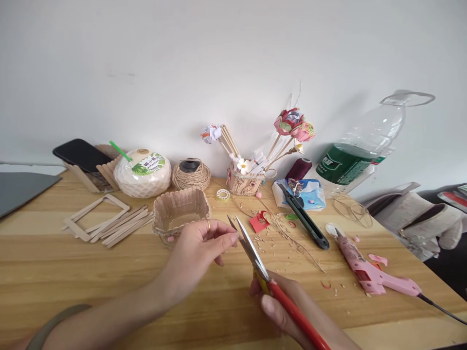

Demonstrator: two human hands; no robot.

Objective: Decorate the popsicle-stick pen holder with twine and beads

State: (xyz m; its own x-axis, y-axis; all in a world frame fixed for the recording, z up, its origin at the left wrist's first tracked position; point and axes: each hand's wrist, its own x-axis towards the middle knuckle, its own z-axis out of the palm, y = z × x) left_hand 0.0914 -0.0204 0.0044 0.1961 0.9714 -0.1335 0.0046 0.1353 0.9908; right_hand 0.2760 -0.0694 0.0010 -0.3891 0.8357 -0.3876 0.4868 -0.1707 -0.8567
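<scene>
Fingers [228,239] of your left hand [199,248] pinch shut on something too thin to make out, held right at the parted blades so the cut lands close. Behind it, mid-tabletop [54,272], sits the stick basket [180,210]. Your right hand [288,311] grips the red-handled scissors [262,272], tips angled up-left. Near the right edge lies the pink glue gun [368,272].

The one camera sits on my head, looking forward and down over the wooden table [54,262] toward the white wall [182,58] behind it. My left hand [197,248] and right hand [288,306] sit close under it at the bottom; the table's far edge lies farther off
</scene>
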